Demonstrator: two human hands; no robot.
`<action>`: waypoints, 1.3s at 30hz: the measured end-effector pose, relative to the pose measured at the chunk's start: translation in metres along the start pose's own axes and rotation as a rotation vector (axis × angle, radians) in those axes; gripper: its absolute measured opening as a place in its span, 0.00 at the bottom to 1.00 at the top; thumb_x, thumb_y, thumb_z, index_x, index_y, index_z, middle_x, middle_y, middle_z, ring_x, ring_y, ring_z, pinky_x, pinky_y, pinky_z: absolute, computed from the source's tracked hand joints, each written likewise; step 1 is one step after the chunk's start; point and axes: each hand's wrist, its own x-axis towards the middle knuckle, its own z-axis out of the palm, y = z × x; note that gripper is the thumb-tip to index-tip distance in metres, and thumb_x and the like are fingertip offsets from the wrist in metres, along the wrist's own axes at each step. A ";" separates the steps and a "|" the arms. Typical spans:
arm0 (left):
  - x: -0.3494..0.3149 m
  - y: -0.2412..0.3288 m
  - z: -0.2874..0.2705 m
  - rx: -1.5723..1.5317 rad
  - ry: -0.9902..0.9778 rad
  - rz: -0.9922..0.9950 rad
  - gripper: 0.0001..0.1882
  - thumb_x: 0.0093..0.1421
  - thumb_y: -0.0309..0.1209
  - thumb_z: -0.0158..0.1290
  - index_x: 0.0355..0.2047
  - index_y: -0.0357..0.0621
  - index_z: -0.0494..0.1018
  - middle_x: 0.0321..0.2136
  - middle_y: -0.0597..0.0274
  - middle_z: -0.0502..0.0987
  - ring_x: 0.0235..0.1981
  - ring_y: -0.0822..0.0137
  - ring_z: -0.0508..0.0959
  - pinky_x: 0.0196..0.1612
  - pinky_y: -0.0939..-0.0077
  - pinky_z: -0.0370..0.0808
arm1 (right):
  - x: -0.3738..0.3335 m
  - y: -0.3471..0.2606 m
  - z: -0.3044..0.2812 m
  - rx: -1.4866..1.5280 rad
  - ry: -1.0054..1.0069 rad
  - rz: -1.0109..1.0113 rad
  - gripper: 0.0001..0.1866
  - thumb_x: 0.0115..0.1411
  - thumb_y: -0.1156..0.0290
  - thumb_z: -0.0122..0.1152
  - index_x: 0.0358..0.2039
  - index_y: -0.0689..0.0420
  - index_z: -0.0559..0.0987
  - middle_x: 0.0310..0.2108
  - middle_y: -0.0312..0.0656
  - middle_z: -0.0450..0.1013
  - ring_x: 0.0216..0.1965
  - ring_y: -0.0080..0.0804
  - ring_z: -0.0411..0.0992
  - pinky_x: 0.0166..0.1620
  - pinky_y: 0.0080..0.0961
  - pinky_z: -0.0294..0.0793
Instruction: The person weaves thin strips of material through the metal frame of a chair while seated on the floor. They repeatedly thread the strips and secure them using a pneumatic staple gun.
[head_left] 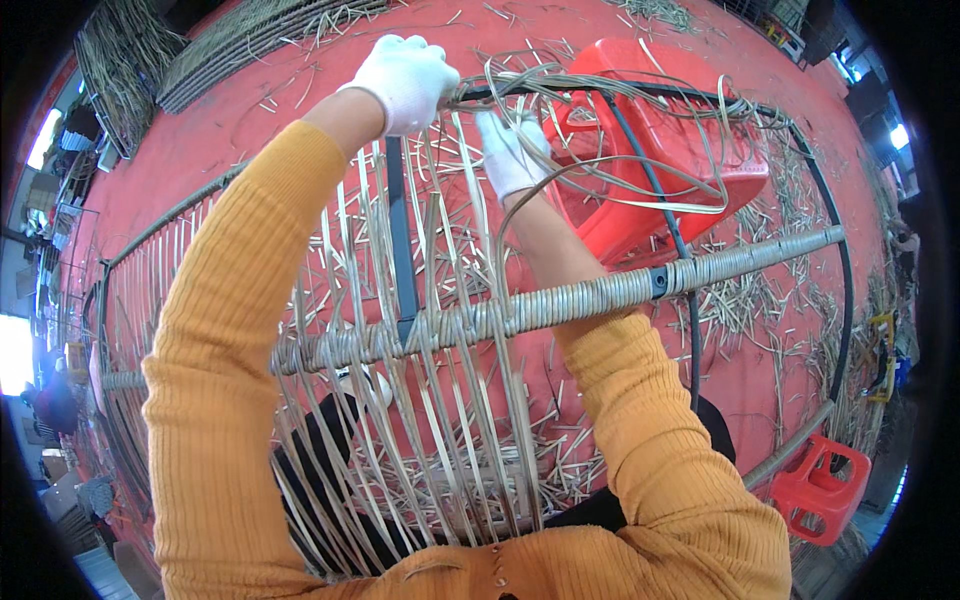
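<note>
A dark metal frame [403, 240] is strung with pale strands of flat weaving cane [440, 230], and a thick wrapped bar [560, 305] crosses its middle. My left hand [404, 82], in a white glove, is closed at the far rail with its fingers curled over the cane there. Below that rail, my right hand [512, 158], also gloved, reaches up from under the wrapped bar. Its fingertips are partly hidden by the rail and cane. A loose bundle of long cane [560, 85] lies along the far rail and loops down to the right of my right hand.
A red plastic stool [660, 130] lies tipped behind the frame's far right part. A smaller red stool [822, 490] is at the lower right. Cut cane scraps [740, 300] litter the red floor [240, 115]. Stacked woven panels [235, 60] lie at the far left.
</note>
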 end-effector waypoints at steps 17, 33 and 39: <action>0.029 0.010 -0.003 0.210 -0.191 0.029 0.18 0.69 0.43 0.43 0.45 0.54 0.81 0.43 0.57 0.82 0.48 0.57 0.80 0.57 0.52 0.69 | 0.054 -0.048 -0.086 1.431 -0.142 -0.062 0.23 0.72 0.51 0.39 0.55 0.57 0.66 0.57 0.60 0.68 0.53 0.54 0.71 0.53 0.45 0.75; 0.078 -0.059 0.115 -0.734 -0.552 -0.490 0.20 0.62 0.49 0.52 0.35 0.46 0.83 0.26 0.60 0.83 0.24 0.65 0.82 0.33 0.71 0.77 | 0.061 0.047 0.043 -0.702 -0.117 -0.895 0.11 0.64 0.75 0.53 0.47 0.55 0.76 0.39 0.45 0.74 0.46 0.37 0.73 0.48 0.30 0.72; 0.036 -0.028 0.082 -1.052 0.351 -0.242 0.16 0.59 0.39 0.56 0.42 0.44 0.80 0.33 0.54 0.82 0.35 0.61 0.83 0.44 0.67 0.78 | 0.005 0.013 0.009 0.218 -0.356 -0.037 0.15 0.67 0.65 0.53 0.32 0.63 0.82 0.25 0.44 0.77 0.33 0.36 0.76 0.41 0.29 0.74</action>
